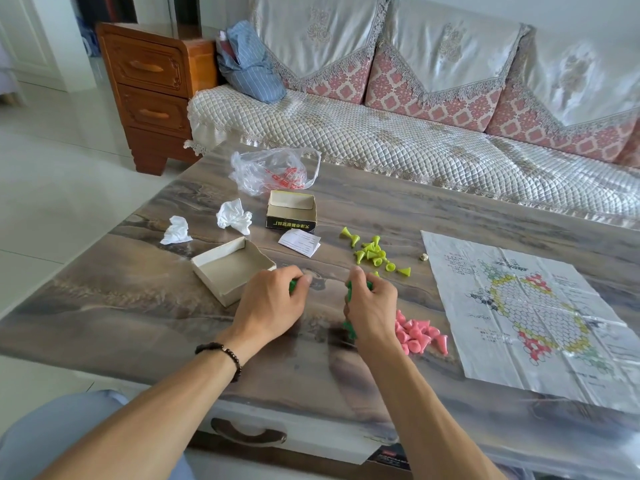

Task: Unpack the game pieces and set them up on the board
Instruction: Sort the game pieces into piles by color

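left hand (273, 299): fingers curled on dark green pieces (349, 329), gathering by colour
right hand (372, 306): gripping more green ones
yellow-green pieces (375, 254), pink pieces (417, 336): separate piles on surface (138, 306)
board sheet (519, 306): flat right, no pieces yet

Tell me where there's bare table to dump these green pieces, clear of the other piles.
Bare patches: the near edge of the table below both hands, and the far strip between the printed box and the board sheet. Crowded: between right hand and sheet, where the pink pile and yellow pile lie. Left hand abuts the white tray.
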The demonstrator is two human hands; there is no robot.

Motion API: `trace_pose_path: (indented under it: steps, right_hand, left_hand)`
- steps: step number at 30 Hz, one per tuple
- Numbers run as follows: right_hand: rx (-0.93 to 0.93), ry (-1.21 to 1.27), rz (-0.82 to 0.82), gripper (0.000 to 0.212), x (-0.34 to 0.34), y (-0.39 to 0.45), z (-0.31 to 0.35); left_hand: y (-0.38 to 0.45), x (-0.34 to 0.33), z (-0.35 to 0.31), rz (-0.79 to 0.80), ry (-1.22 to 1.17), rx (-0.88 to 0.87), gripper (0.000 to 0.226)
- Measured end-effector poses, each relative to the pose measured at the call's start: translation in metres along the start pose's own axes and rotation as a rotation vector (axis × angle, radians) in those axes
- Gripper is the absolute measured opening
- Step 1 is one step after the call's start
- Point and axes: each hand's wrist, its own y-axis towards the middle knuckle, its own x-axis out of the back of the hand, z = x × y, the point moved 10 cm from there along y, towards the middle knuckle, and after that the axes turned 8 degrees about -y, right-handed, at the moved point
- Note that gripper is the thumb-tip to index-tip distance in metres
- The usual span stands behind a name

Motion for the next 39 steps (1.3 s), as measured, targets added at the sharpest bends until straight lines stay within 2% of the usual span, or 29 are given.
trace_pose_path:
  steps: [5,10,15,22,24,31,35,39]
  right_hand:
    - [-0.027,0.057,-0.024,0.039,0.025,0.007,0.013]
    - [0.014,0.065,-0.126,0.030,0.092,0.026,0.029]
    - [-0.032,0.097,-0.268,0.034,0.178,0.052,0.016]
    - [-0.091,0.090,-0.405,0.035,0.263,0.114,-0.014]
    - [-0.105,0.127,-0.416,0.039,0.274,0.138,-0.023]
    - [-0.148,0.212,-0.385,0.031,0.280,0.219,-0.053]
    - [-0.043,0.058,-0.367,0.032,0.278,0.247,-0.068]
    - [0.100,-0.070,-0.352,0.033,0.271,0.252,-0.066]
  left_hand:
    - [0.014,-0.018,-0.013,0.040,-0.163,0.099,0.032]
    - [0.037,-0.052,-0.054,0.039,-0.284,0.101,0.035]
    - [0.060,-0.111,-0.116,0.112,-0.401,0.064,0.038]
    - [0.099,-0.210,-0.174,0.218,-0.381,0.027,0.047]
    - [0.114,-0.236,-0.178,0.232,-0.364,0.053,0.049]
    - [0.161,-0.319,-0.159,0.208,-0.357,0.231,0.043]
    - [0.172,-0.350,-0.149,0.166,-0.320,0.295,0.038]
    - [0.165,-0.366,-0.149,0.187,-0.265,0.276,0.038]
